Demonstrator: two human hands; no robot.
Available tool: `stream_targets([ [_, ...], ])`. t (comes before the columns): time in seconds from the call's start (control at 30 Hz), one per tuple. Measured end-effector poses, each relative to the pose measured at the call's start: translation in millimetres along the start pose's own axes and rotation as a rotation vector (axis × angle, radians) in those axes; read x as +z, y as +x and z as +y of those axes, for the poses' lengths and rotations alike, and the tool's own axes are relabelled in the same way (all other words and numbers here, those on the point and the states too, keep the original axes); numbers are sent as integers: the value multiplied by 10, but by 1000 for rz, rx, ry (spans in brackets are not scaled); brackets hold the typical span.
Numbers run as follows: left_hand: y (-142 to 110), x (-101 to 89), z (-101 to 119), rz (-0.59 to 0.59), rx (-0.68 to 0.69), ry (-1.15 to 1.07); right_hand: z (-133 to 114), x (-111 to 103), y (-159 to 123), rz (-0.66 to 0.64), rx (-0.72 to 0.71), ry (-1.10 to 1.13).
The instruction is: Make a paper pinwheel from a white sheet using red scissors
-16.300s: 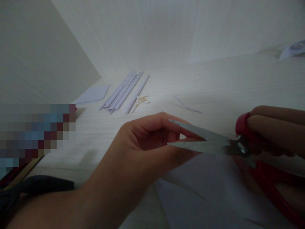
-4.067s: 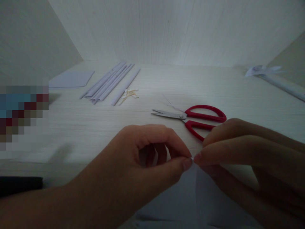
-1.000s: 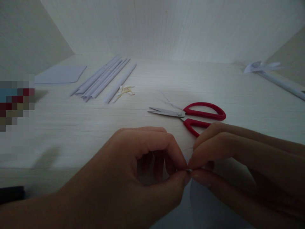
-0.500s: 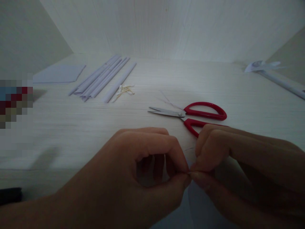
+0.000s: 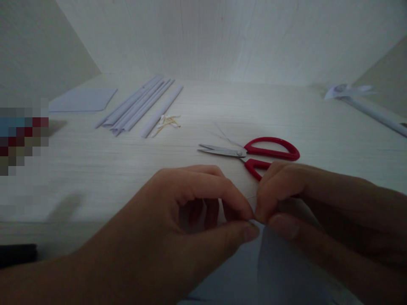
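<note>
My left hand (image 5: 197, 212) is closed in a pinch, its thumb and forefinger meeting at the middle. Right beside it, fingertips nearly touching, my right hand (image 5: 295, 207) pinches too. Whatever lies between the fingers is too small and dark to make out. White paper (image 5: 235, 275) spreads beneath both hands, and its upper part reaches up near the fingertips. Just beyond, red-handled scissors (image 5: 240, 153) lie with blades slightly apart, pointing left; my right hand covers part of the lower handle. A thin pale strand (image 5: 224, 133) lies by the blades.
Several rolled paper tubes (image 5: 136, 106) lie at the back left, with a single tube (image 5: 162, 112) and cotton swabs (image 5: 170, 121) alongside. A flat paper piece (image 5: 84, 100) is farther left. At the back right is a paper pinwheel-like piece (image 5: 341, 91) on a tube. A black object (image 5: 17, 255) sits lower left.
Both pairs of fingertips have risen slightly, and the right thumb has drawn away from the left fingertips. More of the paper below shows. The scene has shifted a little with the camera.
</note>
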State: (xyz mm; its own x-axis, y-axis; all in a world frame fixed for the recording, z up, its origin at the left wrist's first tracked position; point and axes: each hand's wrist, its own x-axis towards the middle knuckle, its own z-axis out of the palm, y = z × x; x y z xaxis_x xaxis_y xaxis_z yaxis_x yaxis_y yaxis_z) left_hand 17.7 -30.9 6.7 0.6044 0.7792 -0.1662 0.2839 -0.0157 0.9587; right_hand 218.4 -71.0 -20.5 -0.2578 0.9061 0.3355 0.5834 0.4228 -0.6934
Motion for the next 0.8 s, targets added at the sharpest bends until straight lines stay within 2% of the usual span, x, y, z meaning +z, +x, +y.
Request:
stream_targets([
  [0.2, -20, -13, 3, -19, -84, 5, -72, 21, 92, 59, -83, 34],
  [0.4, 15, 74, -37, 72, -117, -26, -44, 5, 30, 7, -55, -91],
  [0.53, 41, 85, -75, 63, -84, -91, -14, -24, 23, 2, -63, -159],
  [0.63, 20, 64, -30, 67, -117, -87, -20, -30, 34, -20, -94, -171],
  [0.8, 11, 64, -4, 91, -137, -54, -50, -8, 40, 29, -77, -194],
])
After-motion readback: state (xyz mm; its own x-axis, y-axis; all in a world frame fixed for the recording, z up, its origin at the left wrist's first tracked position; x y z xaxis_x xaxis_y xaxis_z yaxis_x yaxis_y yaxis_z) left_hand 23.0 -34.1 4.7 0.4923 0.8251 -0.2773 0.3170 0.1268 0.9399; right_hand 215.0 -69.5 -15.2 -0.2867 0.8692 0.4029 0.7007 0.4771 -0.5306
